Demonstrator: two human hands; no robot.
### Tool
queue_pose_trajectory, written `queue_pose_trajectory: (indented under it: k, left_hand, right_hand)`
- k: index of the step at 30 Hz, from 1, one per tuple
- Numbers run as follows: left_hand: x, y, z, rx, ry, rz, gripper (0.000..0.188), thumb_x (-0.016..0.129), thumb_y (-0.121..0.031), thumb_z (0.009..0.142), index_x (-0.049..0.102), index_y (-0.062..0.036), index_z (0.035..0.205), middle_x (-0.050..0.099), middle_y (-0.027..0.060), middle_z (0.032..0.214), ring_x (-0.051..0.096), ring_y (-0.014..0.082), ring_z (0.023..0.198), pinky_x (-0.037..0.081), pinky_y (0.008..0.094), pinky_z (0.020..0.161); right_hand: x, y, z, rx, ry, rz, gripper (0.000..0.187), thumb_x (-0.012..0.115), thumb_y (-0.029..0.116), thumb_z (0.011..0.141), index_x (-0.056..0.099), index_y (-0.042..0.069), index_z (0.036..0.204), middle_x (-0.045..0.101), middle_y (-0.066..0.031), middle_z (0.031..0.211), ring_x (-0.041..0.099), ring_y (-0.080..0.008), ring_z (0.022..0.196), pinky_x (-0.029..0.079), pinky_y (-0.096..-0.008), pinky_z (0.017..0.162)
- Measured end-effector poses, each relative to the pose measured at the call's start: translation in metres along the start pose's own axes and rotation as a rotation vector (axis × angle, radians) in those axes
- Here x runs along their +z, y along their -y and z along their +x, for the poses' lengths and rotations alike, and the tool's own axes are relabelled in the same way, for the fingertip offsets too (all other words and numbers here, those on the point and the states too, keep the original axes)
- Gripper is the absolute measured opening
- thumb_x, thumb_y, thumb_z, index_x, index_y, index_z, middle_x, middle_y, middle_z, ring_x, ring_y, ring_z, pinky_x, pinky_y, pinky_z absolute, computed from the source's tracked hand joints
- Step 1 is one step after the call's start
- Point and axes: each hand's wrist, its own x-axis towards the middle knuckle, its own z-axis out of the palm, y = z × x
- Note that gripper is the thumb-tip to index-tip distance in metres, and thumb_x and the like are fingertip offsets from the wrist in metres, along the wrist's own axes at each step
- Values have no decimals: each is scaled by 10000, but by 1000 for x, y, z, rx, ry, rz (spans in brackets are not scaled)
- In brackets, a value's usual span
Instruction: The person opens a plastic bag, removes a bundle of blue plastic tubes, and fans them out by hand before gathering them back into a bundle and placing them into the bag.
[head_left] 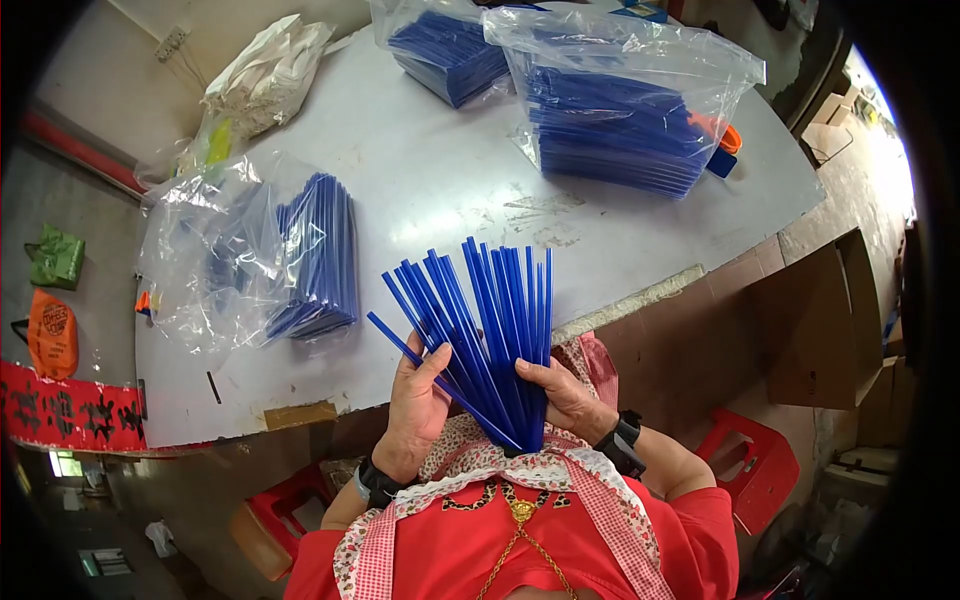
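Observation:
A fanned bunch of long blue plastic tubes (490,330) is held in front of my body, just past the table's near edge. My left hand (420,398) grips the tubes on the left side, its thumb lying across the front of them. On the other side, my right hand (565,395) clasps the bunch, thumb on top and fingers hidden behind. The tubes' lower ends come together near my apron (450,445), while the upper ends spread apart. One tube at the left slants away from the others.
On the grey table (420,180) a clear plastic bag (215,260) lies around a stack of blue strips (325,250). Two more bagged blue stacks, one in a large clear bag (620,110), stand at the back. An open cardboard box (825,330) and a red stool (755,465) are at right.

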Motion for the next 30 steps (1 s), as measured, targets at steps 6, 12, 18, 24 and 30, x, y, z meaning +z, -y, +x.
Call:
queue_pose_trajectory:
  k: [6,12,18,24,30]
  left_hand:
    - [-1,-1,-1,-19,9,-33,408,527,-23,906,465,-89,1303,614,82,1159,608,193,1048,511,350,896]
    - [-2,-1,-3,-16,31,-52,394,507,-20,902,476,-64,1292,596,139,1187,586,246,1100,497,392,929]
    - [-4,-2,-3,-35,13,-56,384,522,-15,892,496,-65,1272,618,73,1151,592,184,1070,491,350,921]
    - [-7,-1,-4,-24,-38,-49,369,534,-3,879,523,-72,1241,620,65,1150,589,173,1069,481,342,931]
    - [-10,0,-3,-6,-39,-77,356,546,14,862,547,-79,1206,624,55,1145,576,170,1088,452,342,966]
  right_hand:
    - [-1,-1,1,-11,-28,28,559,668,158,857,408,31,1336,559,-160,1239,584,-255,1106,489,-416,960]
    - [-5,-3,1,-33,-40,28,506,659,142,861,448,32,1307,572,-152,1232,586,-247,1104,483,-418,966]
    - [5,0,-3,-32,-67,40,419,607,178,898,492,20,1268,594,-129,1202,600,-218,1074,506,-386,934]
    - [1,-3,-5,-10,-73,-28,529,575,289,899,432,8,1323,577,-176,1223,601,-273,1085,501,-440,934]
    - [-5,-6,-5,3,-71,-3,529,543,294,892,441,-2,1319,577,-194,1219,614,-293,1063,506,-450,921]
